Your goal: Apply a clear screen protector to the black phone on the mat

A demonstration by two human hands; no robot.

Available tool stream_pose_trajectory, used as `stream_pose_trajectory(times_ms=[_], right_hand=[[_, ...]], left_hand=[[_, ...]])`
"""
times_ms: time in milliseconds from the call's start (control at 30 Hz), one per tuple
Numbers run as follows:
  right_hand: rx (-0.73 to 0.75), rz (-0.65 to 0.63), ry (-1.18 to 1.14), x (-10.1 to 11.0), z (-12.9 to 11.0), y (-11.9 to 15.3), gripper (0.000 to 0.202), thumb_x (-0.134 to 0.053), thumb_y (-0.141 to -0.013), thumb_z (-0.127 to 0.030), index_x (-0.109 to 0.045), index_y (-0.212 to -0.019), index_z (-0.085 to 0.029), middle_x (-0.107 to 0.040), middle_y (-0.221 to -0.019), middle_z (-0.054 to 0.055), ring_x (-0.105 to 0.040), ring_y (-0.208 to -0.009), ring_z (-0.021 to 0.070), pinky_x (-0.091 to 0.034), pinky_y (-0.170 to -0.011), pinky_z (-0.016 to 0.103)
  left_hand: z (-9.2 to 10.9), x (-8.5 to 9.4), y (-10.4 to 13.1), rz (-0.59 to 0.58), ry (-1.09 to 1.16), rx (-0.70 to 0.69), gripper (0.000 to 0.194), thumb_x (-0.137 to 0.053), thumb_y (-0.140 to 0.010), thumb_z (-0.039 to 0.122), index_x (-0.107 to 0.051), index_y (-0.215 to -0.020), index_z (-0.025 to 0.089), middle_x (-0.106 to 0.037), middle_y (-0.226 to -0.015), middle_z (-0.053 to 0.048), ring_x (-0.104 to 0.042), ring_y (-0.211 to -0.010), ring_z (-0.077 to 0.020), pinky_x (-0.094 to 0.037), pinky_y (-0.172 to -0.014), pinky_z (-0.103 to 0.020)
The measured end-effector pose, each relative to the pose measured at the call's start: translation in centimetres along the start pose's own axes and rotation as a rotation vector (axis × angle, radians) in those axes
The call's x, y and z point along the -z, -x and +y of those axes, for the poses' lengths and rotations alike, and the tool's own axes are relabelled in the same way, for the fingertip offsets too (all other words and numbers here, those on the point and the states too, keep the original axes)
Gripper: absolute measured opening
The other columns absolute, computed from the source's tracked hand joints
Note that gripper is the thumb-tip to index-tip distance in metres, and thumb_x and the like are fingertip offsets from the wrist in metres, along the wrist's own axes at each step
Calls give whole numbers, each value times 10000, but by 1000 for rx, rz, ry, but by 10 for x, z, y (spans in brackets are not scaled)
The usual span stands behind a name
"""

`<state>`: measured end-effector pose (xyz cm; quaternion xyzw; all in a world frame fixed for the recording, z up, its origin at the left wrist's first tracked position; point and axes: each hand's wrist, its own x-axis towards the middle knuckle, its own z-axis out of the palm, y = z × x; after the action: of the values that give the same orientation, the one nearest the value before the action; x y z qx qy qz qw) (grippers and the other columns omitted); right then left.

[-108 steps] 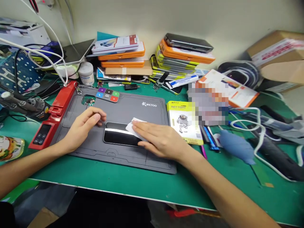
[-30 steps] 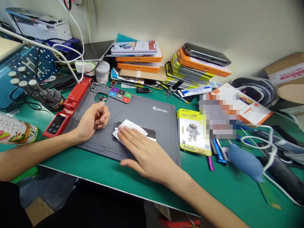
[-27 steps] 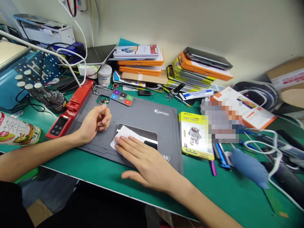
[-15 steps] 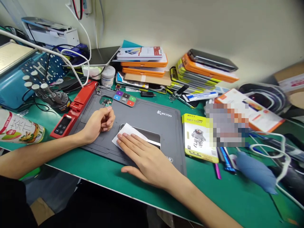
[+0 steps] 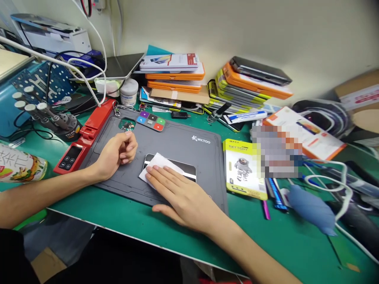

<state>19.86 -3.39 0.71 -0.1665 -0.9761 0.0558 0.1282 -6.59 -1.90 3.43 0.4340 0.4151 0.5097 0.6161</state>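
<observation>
Green workbench [image 5: 118,213]: seemingly I'm mid-wipe, right hand [image 5: 182,197] flat on white cloth [image 5: 161,160] over smartphone [image 5: 187,167], left hand [image 5: 117,156] curled, even pressure wanted next.

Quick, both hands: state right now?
Left hand: loosely closed over the gray mat, nothing visible in its grip.
Right hand: open, fingers laid flat on the white cloth, which partly covers the phone.
</observation>
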Motion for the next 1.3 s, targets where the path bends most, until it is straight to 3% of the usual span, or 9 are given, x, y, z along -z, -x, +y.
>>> stream_pose_trajectory(times_ms=[167, 333, 567, 767, 967, 1167, 1300], right_hand=[[-179, 19, 62, 0, 5, -7, 767, -454, -1164, -562, -467, -1676, 8, -456, -1741, 248, -473, -1627, 376, -440, -1338, 570], [-9, -11, 5, 3, -3, -8, 752, -419, -1169, -585, -525, -1643, -11, -485, -1738, 197, -480, -1632, 325, -421, -1355, 507], [-86, 24, 50, -6, -6, -18, 799, -455, -1155, -585, -475, -1662, 33, -465, -1742, 246, -482, -1629, 367, -444, -1340, 552], [85, 100, 66, 0, -10, -6, 743, -588, -1115, -583, -636, -1531, 31, -599, -1646, 247, -606, -1537, 365, -487, -1317, 499], [-94, 77, 101, -3, 1, -12, 773, -526, -1146, -558, -523, -1619, 54, -521, -1695, 273, -547, -1586, 364, -481, -1319, 524], [66, 61, 34, 7, 2, 1, 774, -516, -1130, -626, -622, -1551, 15, -582, -1664, 227, -567, -1569, 345, -491, -1308, 490], [-51, 102, 130, 6, -3, -2, 713, -526, -1151, -525, -600, -1550, 61, -608, -1626, 264, -626, -1508, 382, -553, -1251, 517]], left_hand=[[1, -1, 0, -9, -24, 5, 455, -606, -996, 486, -447, -650, 236, -296, -501, 79, -298, -455, -97, -258, -482, -257], [0, -3, 0, -2, -20, 5, 454, -608, -992, 473, -439, -646, 233, -301, -500, 82, -298, -456, -93, -265, -481, -247], [-1, -4, -2, -2, -26, -4, 511, -600, -997, 431, -339, -600, 244, -289, -494, 75, -291, -465, -92, -263, -490, -259], [1, -3, 1, -32, -48, -31, 560, -537, -1028, 384, -254, -564, 246, -244, -468, 61, -272, -462, -102, -263, -486, -276], [0, -1, 3, -43, -74, -35, 562, -531, -1043, 358, -256, -567, 242, -254, -480, 56, -299, -470, -106, -276, -486, -278], [-2, 0, 4, -60, -80, -34, 553, -526, -1049, 368, -296, -560, 247, -273, -477, 53, -300, -470, -112, -269, -482, -282], [-2, 0, 4, -76, -88, -20, 552, -528, -1046, 362, -308, -552, 248, -284, -473, 52, -297, -470, -110, -266, -482, -281]])
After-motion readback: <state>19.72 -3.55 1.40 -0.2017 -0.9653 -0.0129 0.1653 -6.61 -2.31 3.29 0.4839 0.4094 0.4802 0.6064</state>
